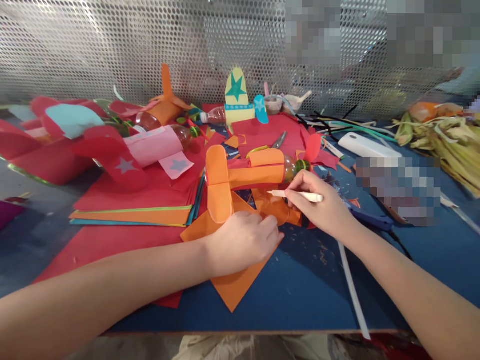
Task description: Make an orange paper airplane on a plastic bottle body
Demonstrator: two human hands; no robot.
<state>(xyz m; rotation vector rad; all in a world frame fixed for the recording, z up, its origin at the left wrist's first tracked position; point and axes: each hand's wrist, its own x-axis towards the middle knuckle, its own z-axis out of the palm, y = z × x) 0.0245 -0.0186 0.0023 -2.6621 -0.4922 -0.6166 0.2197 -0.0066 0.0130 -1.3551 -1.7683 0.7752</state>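
Note:
My right hand (318,202) pinches a slim white marker pen (310,196), its tip pointing left over an orange paper piece (268,200). Curled and palm down, my left hand (243,242) presses an orange paper sheet (234,290) onto the table. Just beyond both hands lies a toy plane (258,175) made from a plastic bottle wrapped in orange and red paper. An orange wing (218,200) stands at its left end, and a green cap (302,166) shows at the right. What lies under my left fingers is hidden.
Stacked coloured paper (131,197) and other paper bottle planes (153,147) fill the left. Scissors (279,140) lie behind on red paper. A blue glue gun (371,217), a white case (369,145) and dried husks (442,145) are rightward. A perforated metal screen (150,45) borders the back.

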